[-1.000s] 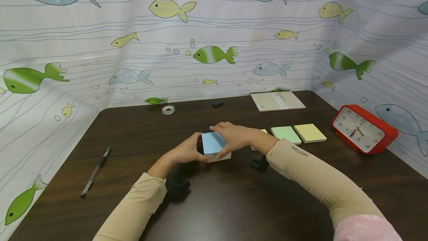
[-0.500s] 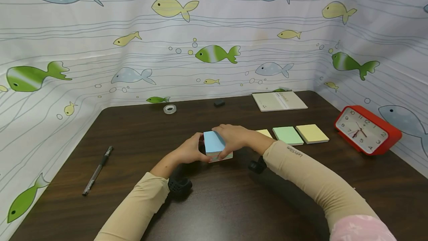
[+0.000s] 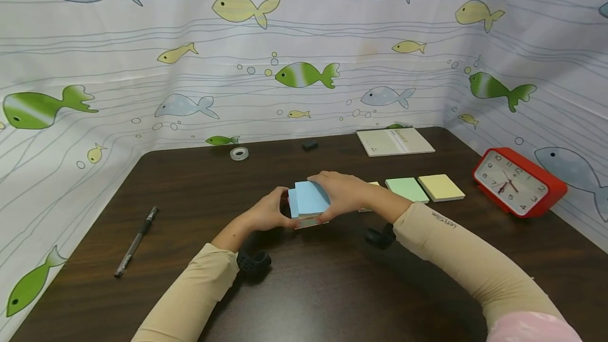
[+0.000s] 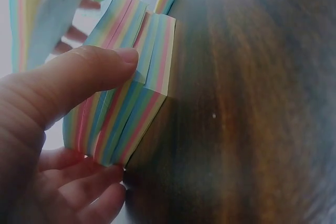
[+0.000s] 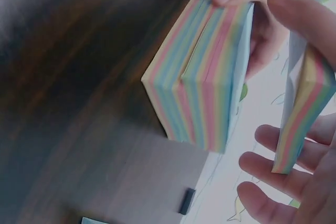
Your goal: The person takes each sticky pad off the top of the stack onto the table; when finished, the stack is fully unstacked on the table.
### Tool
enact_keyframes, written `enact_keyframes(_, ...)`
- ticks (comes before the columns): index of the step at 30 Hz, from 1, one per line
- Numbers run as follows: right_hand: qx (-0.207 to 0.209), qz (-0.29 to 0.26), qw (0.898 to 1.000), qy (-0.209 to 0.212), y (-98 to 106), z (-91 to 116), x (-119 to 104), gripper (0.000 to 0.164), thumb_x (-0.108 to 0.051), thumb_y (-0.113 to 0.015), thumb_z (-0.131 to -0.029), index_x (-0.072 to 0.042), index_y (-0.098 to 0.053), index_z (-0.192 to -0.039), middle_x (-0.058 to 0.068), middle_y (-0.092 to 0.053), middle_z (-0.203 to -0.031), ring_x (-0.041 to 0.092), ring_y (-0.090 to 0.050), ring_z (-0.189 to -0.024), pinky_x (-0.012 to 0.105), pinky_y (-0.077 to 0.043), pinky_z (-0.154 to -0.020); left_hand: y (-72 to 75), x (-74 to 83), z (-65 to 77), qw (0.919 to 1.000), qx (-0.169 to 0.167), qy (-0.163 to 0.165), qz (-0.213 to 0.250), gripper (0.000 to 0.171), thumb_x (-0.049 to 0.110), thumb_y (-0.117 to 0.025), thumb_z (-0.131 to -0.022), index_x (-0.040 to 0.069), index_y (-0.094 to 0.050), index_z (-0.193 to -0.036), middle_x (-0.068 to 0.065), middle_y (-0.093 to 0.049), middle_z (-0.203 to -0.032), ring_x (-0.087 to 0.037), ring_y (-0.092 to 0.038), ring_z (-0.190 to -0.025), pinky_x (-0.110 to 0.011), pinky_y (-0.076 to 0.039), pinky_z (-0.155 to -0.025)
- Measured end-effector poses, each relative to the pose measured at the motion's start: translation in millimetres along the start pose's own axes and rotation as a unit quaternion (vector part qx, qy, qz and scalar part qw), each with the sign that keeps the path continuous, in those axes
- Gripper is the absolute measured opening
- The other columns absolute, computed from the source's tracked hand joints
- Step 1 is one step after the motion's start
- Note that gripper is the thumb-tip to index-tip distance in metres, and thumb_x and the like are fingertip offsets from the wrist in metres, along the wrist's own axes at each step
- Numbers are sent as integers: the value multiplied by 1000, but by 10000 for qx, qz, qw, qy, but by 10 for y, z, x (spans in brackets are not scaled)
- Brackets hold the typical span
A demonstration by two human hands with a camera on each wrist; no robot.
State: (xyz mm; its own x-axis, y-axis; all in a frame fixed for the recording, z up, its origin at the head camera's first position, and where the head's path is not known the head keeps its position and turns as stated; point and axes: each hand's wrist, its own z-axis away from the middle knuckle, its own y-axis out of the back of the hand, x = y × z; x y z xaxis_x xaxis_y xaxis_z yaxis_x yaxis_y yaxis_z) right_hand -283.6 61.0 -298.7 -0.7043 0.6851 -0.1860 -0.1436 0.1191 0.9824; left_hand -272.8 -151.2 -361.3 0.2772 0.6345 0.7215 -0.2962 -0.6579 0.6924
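A stack of sticky note pads (image 5: pixel 199 77) with striped pastel sides stands on the dark table. My left hand (image 3: pixel 268 212) grips it from the left; in the left wrist view the thumb (image 4: pixel 94 72) lies across one striped side and fingers curl at the opposite side. My right hand (image 3: pixel 344 192) pinches a sticky note pad (image 3: pixel 312 198) with a light blue top. The right wrist view shows that pad apart from the stack, with a gap between them. From the head, the right hand hides part of both.
Right of the stack lie a green pad (image 3: pixel 407 189), a yellow pad (image 3: pixel 442 187) and another partly behind the right wrist. A red alarm clock (image 3: pixel 518 181), notebook (image 3: pixel 395 142), tape roll (image 3: pixel 239 153), small black block (image 3: pixel 310 145) and pen (image 3: pixel 136 241) lie around the table (image 3: pixel 204 183).
My right hand has lifted the top pad off the stack and shifted it slightly right, baring a light blue strip beneath. The left hand has stayed on the stack.
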Motion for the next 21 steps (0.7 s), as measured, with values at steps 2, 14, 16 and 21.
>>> enact_keyframes(2,-31,-76,10000,25,17,66,-32,89,-50,-71,-61,-9,-35,-131,2,-46,-115,13,-46,-91,28,-42,-68,2,4,-2,10000,1,-1,16,82,26,-78,-63,-1,-32,-125,-11,-45,-114,-23,-45,-103,-39,-38,-85)
enact_keyframes(14,-538,-36,9980,336,-119,391,-251,87,-52,-69,-62,-9,-37,-130,3,-45,-119,12,-45,-92,26,-41,-69,1,-3,2,9999,35,-166,-6,79,20,-76,-66,-2,-31,-126,-14,-43,-119,-27,-42,-110,-41,-36,-88)
enact_keyframes(16,-611,-17,9976,332,-171,413,-271,86,-53,-69,-62,-10,-38,-130,2,-47,-116,12,-46,-90,26,-42,-67,4,-4,3,9998,34,-180,7,77,19,-75,-67,-3,-31,-126,-14,-43,-119,-28,-42,-110,-41,-36,-87)
enact_keyframes(21,-737,17,9967,339,-305,439,-289,88,-57,-68,-61,-9,-39,-129,1,-48,-114,11,-46,-89,27,-42,-65,9,4,14,9999,-71,-65,-35,81,24,-74,-68,-2,-27,-128,-16,-42,-121,-29,-40,-112,-42,-36,-87)
